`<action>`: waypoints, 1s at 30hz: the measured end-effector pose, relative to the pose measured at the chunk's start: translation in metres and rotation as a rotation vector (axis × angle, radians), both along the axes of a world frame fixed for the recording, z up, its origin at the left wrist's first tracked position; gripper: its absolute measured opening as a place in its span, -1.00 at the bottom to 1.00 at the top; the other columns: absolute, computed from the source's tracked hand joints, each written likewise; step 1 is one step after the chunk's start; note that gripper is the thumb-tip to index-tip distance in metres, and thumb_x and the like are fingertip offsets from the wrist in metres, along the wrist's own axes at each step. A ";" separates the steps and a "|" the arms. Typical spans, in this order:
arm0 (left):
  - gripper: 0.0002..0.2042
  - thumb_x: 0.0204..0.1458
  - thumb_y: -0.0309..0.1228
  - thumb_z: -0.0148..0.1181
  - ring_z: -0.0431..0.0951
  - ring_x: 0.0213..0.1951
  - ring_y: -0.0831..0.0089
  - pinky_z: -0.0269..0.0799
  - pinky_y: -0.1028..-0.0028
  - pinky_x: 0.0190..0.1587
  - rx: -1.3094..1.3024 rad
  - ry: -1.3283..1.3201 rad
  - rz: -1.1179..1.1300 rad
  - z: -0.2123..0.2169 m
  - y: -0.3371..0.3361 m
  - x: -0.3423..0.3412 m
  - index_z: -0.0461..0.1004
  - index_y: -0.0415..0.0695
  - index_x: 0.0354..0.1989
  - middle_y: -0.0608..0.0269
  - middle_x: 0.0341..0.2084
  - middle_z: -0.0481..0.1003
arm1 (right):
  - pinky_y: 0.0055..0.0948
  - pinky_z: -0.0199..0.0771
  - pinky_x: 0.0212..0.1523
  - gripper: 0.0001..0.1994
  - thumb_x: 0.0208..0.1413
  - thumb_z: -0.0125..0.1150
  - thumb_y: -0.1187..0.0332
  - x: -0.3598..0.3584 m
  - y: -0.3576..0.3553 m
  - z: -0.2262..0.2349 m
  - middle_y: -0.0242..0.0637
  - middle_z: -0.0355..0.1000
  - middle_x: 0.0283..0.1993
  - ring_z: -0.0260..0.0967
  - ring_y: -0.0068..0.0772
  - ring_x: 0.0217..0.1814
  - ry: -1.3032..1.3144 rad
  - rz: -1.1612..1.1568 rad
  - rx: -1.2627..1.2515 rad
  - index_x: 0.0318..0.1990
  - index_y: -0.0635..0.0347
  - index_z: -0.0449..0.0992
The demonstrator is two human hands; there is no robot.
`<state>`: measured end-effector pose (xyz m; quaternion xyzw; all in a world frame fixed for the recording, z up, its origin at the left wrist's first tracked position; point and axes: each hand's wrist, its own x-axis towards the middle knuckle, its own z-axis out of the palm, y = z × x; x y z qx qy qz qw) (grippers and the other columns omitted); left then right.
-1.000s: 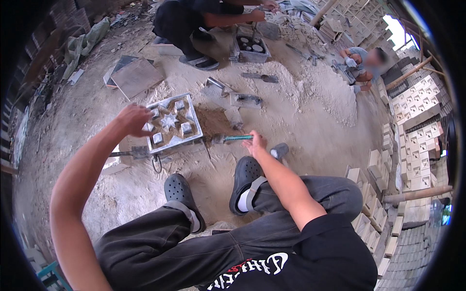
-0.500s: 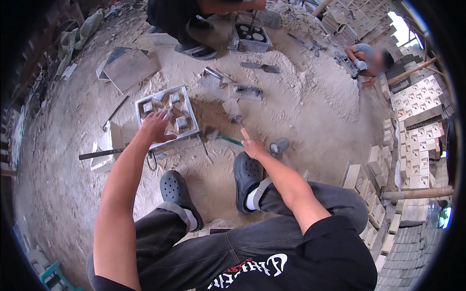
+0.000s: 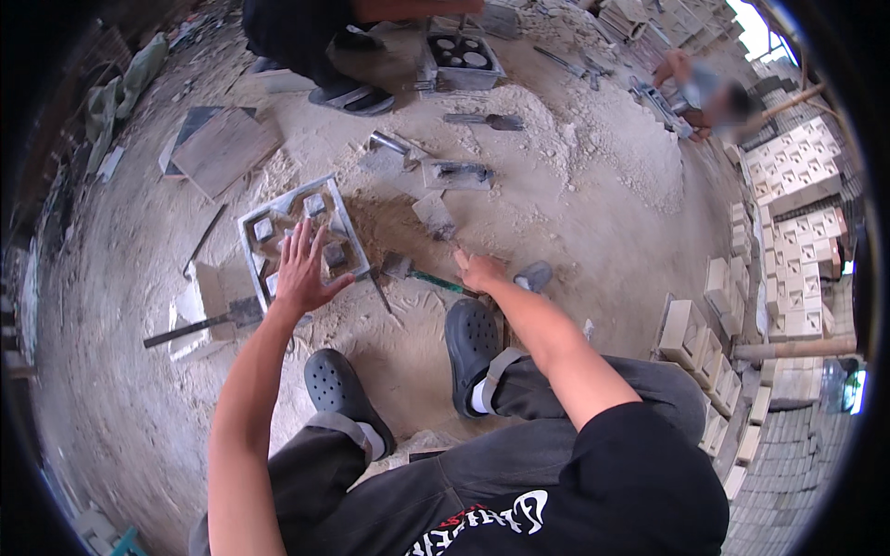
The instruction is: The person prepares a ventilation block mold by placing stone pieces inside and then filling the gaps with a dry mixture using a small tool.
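Observation:
My left hand (image 3: 306, 273) is open, its fingers spread over a square metal mould (image 3: 352, 225) on the sandy ground. Several small square blocks stand inside the mould, with sand around them; the hand hides part of it. My right hand (image 3: 482, 271) is closed around the handle of a trowel (image 3: 433, 215), whose sandy blade points away from me at the ground right of the mould. The fingers hide most of the handle. Just below the blade lies a green-handled tool (image 3: 434, 280) with a flat metal head. A grey metal cup (image 3: 534, 275) lies beside my right hand.
Farther off lie a float (image 3: 458, 175), a metal cylinder (image 3: 388, 142), another trowel (image 3: 484, 121) and flat boards (image 3: 225, 148). One co-worker crouches by a second mould (image 3: 482, 79); another person (image 3: 691, 97) is at far right. Pale blocks (image 3: 691, 329) are stacked along the right.
The view has shifted, so the mould sits lower and farther left. My left fingers have straightened and spread. My right hand now sits closer to the trowel's blade.

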<state>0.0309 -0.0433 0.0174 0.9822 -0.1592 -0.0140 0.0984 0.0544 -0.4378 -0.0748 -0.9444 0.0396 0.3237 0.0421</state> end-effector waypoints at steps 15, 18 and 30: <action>0.06 -0.04 0.37 0.18 -0.16 0.53 -0.07 -0.33 -0.08 0.50 -0.075 0.026 0.043 -0.012 -0.077 0.026 0.10 -0.28 0.43 -0.24 0.49 -0.07 | -0.04 0.52 -0.04 -0.46 0.14 0.23 -0.07 0.047 -0.271 0.135 0.02 0.59 -0.12 0.56 0.12 -0.05 -0.326 -0.176 0.217 0.18 0.03 0.48; 0.06 -0.05 0.37 0.20 -0.15 0.53 -0.07 -0.33 -0.09 0.49 -0.035 0.082 0.089 -0.004 -0.082 0.032 0.12 -0.28 0.42 -0.23 0.49 -0.08 | -0.07 0.52 -0.02 -0.47 0.12 0.24 -0.09 0.053 -0.309 0.102 0.01 0.60 -0.11 0.56 0.09 -0.04 -0.512 -0.538 0.133 0.12 0.04 0.54; 0.14 -0.07 0.35 0.21 -0.19 0.52 -0.16 -0.30 -0.10 0.48 0.008 0.102 -0.001 -0.007 -0.079 0.042 -0.06 -0.26 0.49 -0.27 0.49 -0.13 | -0.18 0.52 -0.04 -0.49 0.10 0.17 -0.24 0.156 -0.363 0.034 -0.11 0.63 -0.14 0.59 -0.08 -0.04 -0.481 -0.631 0.120 0.01 -0.13 0.68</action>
